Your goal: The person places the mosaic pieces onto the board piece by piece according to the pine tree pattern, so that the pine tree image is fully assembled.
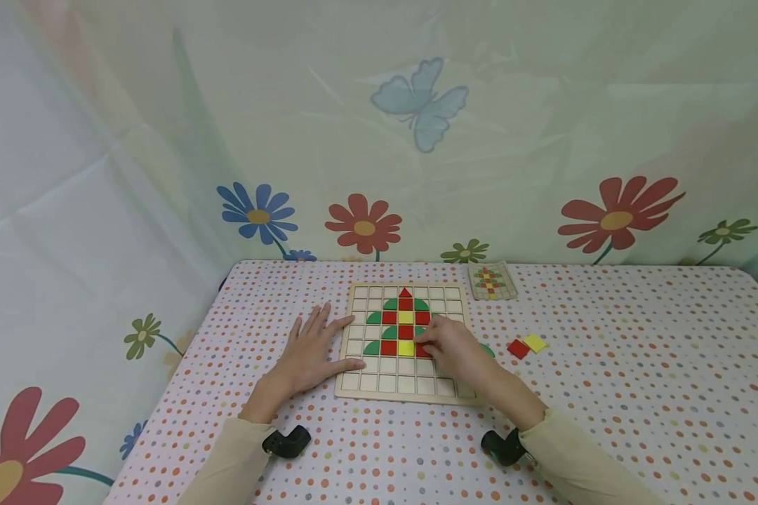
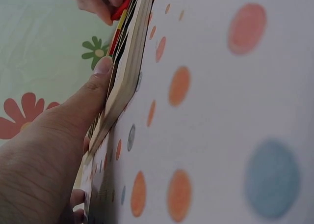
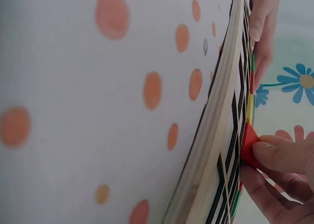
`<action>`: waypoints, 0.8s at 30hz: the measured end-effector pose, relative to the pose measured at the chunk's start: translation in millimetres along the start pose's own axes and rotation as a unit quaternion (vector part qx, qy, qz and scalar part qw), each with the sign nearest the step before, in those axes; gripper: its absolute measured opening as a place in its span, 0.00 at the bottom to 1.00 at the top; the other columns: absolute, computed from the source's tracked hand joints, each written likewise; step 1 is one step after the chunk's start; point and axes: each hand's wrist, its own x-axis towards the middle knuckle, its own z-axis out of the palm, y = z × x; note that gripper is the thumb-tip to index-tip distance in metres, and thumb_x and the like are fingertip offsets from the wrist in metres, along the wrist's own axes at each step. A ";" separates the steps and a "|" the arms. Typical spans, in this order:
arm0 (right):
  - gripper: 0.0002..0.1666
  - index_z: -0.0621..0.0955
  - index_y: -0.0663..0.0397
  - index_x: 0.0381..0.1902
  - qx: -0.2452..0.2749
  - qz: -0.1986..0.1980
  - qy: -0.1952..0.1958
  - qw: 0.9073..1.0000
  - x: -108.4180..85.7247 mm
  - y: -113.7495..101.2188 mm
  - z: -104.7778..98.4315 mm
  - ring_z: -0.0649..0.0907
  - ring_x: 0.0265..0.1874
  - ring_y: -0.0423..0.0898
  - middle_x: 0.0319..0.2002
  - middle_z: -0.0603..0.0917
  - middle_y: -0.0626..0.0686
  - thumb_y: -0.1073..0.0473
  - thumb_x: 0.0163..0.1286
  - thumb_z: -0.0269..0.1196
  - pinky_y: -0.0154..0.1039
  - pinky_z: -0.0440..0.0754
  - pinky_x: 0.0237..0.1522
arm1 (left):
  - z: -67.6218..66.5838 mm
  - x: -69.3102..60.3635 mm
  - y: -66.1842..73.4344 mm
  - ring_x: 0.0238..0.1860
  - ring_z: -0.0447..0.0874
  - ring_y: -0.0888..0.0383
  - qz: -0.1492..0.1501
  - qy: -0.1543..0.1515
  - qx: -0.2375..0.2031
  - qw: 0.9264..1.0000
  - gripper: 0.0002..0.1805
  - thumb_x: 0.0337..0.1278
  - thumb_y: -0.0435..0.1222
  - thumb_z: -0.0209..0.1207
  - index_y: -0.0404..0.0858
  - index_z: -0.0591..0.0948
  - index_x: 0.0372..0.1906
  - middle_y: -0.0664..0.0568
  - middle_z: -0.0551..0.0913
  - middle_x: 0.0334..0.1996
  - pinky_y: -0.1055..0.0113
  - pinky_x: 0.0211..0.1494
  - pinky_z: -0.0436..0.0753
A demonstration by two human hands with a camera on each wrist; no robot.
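A wooden grid board (image 1: 379,384) lies on the table, its cells partly filled with red, yellow and green tiles in a tree shape. My right hand (image 1: 453,345) pinches a red square tile (image 3: 249,144) between thumb and fingers; in the right wrist view that tile stands tilted at the board's surface, beside a yellow tile (image 1: 406,348). The palm hides part of the board's right side. My left hand (image 1: 309,355) lies spread at the left edge, fingers straight, thumb (image 2: 93,89) resting on the board's border.
Right of the board lie a loose red tile (image 1: 518,348) and a loose yellow tile (image 1: 535,342). A green piece (image 1: 487,349) shows partly behind the right hand. Farther back is a small pattern card (image 1: 493,282) with a similar tree. A dotted cloth (image 1: 657,379) covers the table.
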 end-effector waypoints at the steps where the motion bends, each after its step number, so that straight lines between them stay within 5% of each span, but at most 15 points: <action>1: 0.09 0.91 0.66 0.44 -0.009 -0.003 0.000 1.000 -0.5 -1.1 -0.1 0.83 0.36 0.45 0.35 0.84 0.52 0.75 0.67 0.69 0.38 0.87 0.40 | -0.1 0.0 0.1 0.85 0.38 0.39 0.001 0.000 0.000 1.000 0.50 0.58 0.70 0.62 0.54 0.64 0.82 0.39 0.46 0.85 0.36 0.82 0.38; 24: 0.13 0.89 0.69 0.49 -0.070 -0.070 0.009 0.995 -18.4 -3.7 -0.7 0.87 0.51 0.56 0.48 0.90 0.59 0.76 0.67 0.69 0.46 0.88 0.51 | -0.5 -0.4 -0.6 0.85 0.37 0.39 0.003 -0.004 -0.003 1.000 0.50 0.59 0.70 0.62 0.53 0.64 0.82 0.39 0.45 0.85 0.36 0.82 0.37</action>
